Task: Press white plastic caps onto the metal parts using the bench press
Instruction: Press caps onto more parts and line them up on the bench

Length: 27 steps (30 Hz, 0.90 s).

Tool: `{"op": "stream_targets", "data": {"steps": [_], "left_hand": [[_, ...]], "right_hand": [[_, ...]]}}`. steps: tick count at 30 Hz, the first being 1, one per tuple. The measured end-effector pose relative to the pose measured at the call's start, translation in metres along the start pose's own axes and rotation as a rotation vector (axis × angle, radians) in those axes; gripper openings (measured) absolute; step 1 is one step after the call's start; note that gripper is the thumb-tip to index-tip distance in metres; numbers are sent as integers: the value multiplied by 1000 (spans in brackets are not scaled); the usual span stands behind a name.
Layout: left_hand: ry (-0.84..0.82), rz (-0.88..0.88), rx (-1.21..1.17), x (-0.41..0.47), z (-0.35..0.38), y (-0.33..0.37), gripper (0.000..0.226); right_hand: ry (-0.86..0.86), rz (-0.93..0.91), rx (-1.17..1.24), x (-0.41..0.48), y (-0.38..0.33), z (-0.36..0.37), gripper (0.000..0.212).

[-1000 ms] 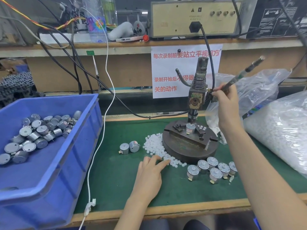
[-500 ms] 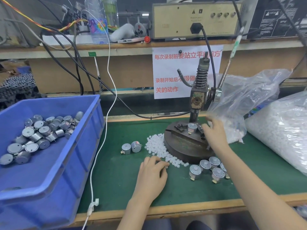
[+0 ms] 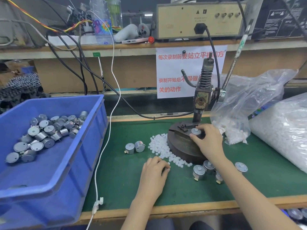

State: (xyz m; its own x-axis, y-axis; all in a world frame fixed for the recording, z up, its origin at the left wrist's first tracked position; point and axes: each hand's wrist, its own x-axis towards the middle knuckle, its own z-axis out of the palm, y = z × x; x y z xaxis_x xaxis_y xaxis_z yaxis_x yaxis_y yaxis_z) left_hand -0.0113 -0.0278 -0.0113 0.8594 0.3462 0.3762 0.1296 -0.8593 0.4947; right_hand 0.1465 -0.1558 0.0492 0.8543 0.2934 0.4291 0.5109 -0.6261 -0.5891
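Note:
The bench press stands on a round dark base on the green mat, its lever raised. My right hand grips a capped metal part on the press fixture. My left hand rests on the mat with fingers curled at the near edge of a pile of white plastic caps; whether it pinches a cap is hidden. Two uncapped metal parts lie left of the pile. Several capped parts stand in front of the base.
A blue bin with several metal parts sits at the left. Clear bags of white caps fill the right. A white cable hangs down between bin and mat. A shelf with a power unit runs behind.
My right hand let go of the press lever, which swung up, then came down to the fixture and took hold of the capped metal part. My left hand stayed by the cap pile.

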Motion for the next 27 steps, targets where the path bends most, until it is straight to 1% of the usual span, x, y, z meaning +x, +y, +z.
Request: {"op": "stream_targets", "data": {"steps": [3, 7, 9, 12, 15, 21, 27], "left_hand": [[-2, -5, -11, 0, 0, 0, 14], [36, -29, -40, 1, 1, 0, 14], [45, -55, -40, 1, 2, 0, 13], [44, -73, -42, 1, 2, -1, 12], [34, -78, -54, 0, 2, 0, 11], [34, -91, -92, 0, 0, 0, 8], [53, -109, -71, 0, 1, -1, 10]], "right_hand": [[-31, -55, 102, -24, -2, -7, 33], [-150, -166, 205, -61, 0, -15, 36], [-191, -258, 186, -77, 2, -14, 40], [-228, -311, 126, -96, 2, -9, 40], [-210, -410, -54, -103, 4, -1, 35], [-163, -412, -180, -106, 7, -4, 34], [-94, -350, -272, -104, 21, -14, 39]]}}
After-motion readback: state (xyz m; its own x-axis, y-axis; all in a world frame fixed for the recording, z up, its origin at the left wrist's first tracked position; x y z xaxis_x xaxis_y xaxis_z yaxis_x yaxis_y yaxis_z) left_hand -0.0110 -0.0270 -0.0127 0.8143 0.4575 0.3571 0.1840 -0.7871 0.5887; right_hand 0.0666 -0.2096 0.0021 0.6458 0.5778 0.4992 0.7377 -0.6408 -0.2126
